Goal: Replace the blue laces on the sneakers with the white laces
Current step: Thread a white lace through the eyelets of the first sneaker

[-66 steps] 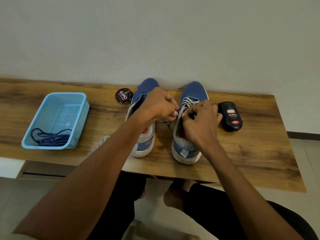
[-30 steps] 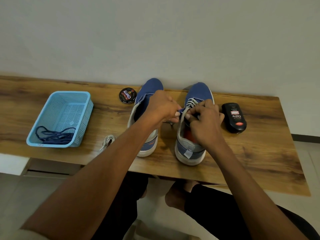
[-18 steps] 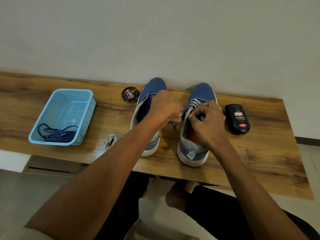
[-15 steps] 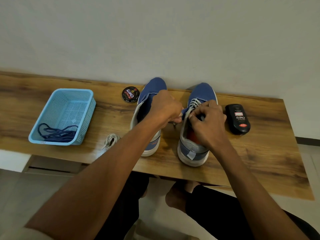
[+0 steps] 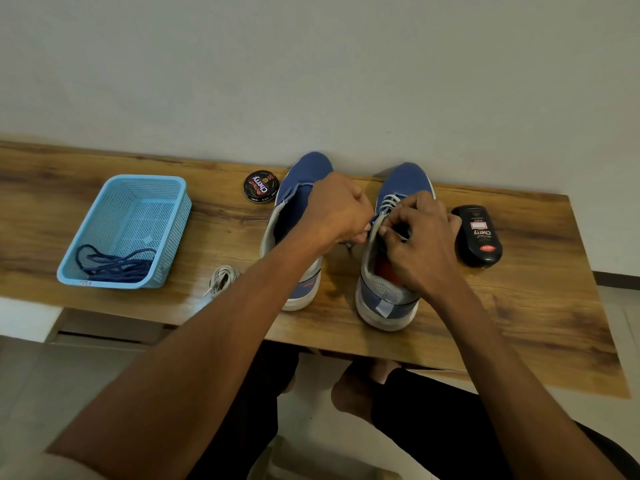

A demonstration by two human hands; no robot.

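Note:
Two blue sneakers stand on the wooden table point(image 5: 519, 323), toes to the wall. The right sneaker point(image 5: 389, 296) has a white lace point(image 5: 390, 201) threaded through its front eyelets. My right hand point(image 5: 420, 242) pinches that lace at the shoe's left eyelet row. My left hand point(image 5: 337, 209) is curled beside the same edge and pinches the lace end there. The left sneaker point(image 5: 304, 174) shows no lace and is partly hidden by my left arm. A second white lace point(image 5: 221, 278) lies bundled on the table left of it. Blue laces point(image 5: 114, 266) lie in the light blue basket point(image 5: 86, 233).
A round black shoe polish tin point(image 5: 260, 186) lies behind the left sneaker. A black shoe polish bottle point(image 5: 478, 235) lies right of the right sneaker. The wall runs along the table's far edge. My knees are below the near edge.
Both hands stay at the right sneaker's eyelets with only small finger movement on the lace. The view has shifted slightly; the objects on the table have not moved.

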